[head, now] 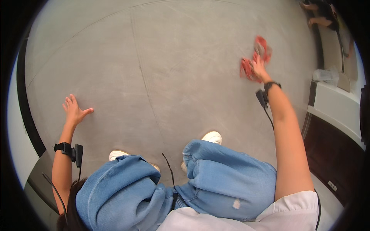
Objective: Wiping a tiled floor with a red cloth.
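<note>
My right hand (260, 69) reaches far forward on the right, on a crumpled red cloth (246, 68). Part of the cloth bunches beyond my fingers, and both hand and cloth look blurred. Beneath it spreads a smooth grey floor (185, 75) with a thin dark line running across it. On the left, my left hand (74, 113) holds nothing, its fingers and thumb spread over the floor; whether the palm touches it I cannot tell. Black straps with small cabled devices circle both my wrists. My bent knees in blue jeans (225, 179) fill the near middle.
Black skirting (21, 89) edges the floor at the left wall. At right, a clear plastic bag (325, 75) rests on a white ledge (332, 99) above a dark brown panel (332, 156). Another person (322, 20) is at the upper right. A black cord (169, 166) hangs between my knees.
</note>
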Tool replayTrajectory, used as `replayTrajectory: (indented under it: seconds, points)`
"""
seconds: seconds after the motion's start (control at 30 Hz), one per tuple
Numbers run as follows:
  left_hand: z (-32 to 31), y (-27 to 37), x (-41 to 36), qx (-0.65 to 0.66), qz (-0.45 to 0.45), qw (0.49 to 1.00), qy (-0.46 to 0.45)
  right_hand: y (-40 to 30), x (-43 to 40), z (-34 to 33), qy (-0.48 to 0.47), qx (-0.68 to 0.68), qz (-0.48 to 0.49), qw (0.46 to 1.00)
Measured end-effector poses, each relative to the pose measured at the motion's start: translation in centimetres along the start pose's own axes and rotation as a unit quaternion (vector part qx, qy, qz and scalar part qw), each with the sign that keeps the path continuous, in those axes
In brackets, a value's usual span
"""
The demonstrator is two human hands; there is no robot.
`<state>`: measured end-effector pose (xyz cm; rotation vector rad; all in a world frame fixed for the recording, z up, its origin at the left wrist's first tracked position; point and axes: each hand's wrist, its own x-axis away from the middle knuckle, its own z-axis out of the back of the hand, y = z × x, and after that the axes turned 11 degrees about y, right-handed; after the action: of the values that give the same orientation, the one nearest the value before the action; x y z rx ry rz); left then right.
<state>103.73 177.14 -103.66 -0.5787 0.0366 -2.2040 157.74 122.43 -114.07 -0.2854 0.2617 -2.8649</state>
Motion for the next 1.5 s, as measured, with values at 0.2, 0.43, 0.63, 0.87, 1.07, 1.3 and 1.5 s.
replayTrajectory:
  seconds: [0.2,0.43,0.63,0.87,1.07,1.3,1.5]
  points:
    - [-1.6,-1.0,-0.8,-0.023,-0.015,0.999,0.024,11.7,9.8,-1.1,0.013,0.017,-0.174,0.984]
    - [-2.8,-2.1,-1.2,-0.013,-0.045,0.998,0.046,-7.2,4.0,-1.2,0.154,0.053,0.097,0.982]
    - [-4.1,-5.5,-2.1,0.049,-0.073,0.996,0.002,-31.1,9.2,-7.8,0.104,-0.075,0.401,0.907]
    - [-0.2,-0.6,-0.7,0.029,-0.222,0.973,0.056,-41.8,20.8,-13.5,-0.051,-0.146,0.724,0.672]
    - [-1.1,0.5,-0.5,0.134,-0.198,0.970,-0.035,-33.0,27.1,-11.3,-0.191,-0.185,0.784,0.562]
    - [-4.5,-6.2,-2.6,0.163,-0.175,0.970,-0.032,-14.9,24.8,-4.9,-0.001,-0.158,0.631,0.759]
    - [-3.9,-4.5,-3.3,0.205,-0.156,0.965,-0.043,0.3,21.2,2.3,0.099,-0.089,0.229,0.964]
